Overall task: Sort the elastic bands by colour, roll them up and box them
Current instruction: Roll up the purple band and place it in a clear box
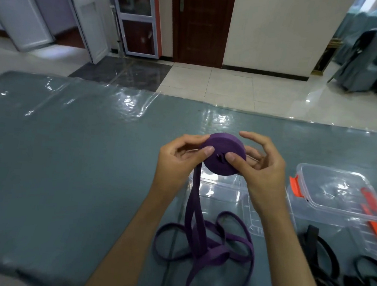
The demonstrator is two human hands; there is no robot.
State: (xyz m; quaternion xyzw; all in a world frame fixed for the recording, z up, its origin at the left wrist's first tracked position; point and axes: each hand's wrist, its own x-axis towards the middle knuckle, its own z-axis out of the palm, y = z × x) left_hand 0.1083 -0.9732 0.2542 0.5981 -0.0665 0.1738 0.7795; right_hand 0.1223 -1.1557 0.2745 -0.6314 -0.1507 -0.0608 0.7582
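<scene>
The left thumb [209, 149] lies flat against the near face of the purple roll [222, 153], and the right thumb [231, 157] presses beside the roll's centre; the other fingers of both hands curl round behind its rim. So the left hand [179, 162] and the right hand [265, 170] both grip the roll, probably to keep the coil from springing loose while more band is wound on.

The roll is held in the air above the middle of the table [68, 155], tipped so that its flat face looks back toward the person and slightly up; its axis runs roughly from the person toward the far edge. From its left lower rim the loose tail of the purple band [192, 202] drops straight down, long axis near vertical, to a heap of purple loops [208, 247] lying at the near edge.

Under the hands sits an open clear box [219, 191], seemingly the destination. To the right is a clear lid with orange clips [338, 192], and by the near right corner lie the black bands [332, 265], apart from the purple ones and not yet rolled. Much purple band is left to wind, so I judge the task well short of done.
</scene>
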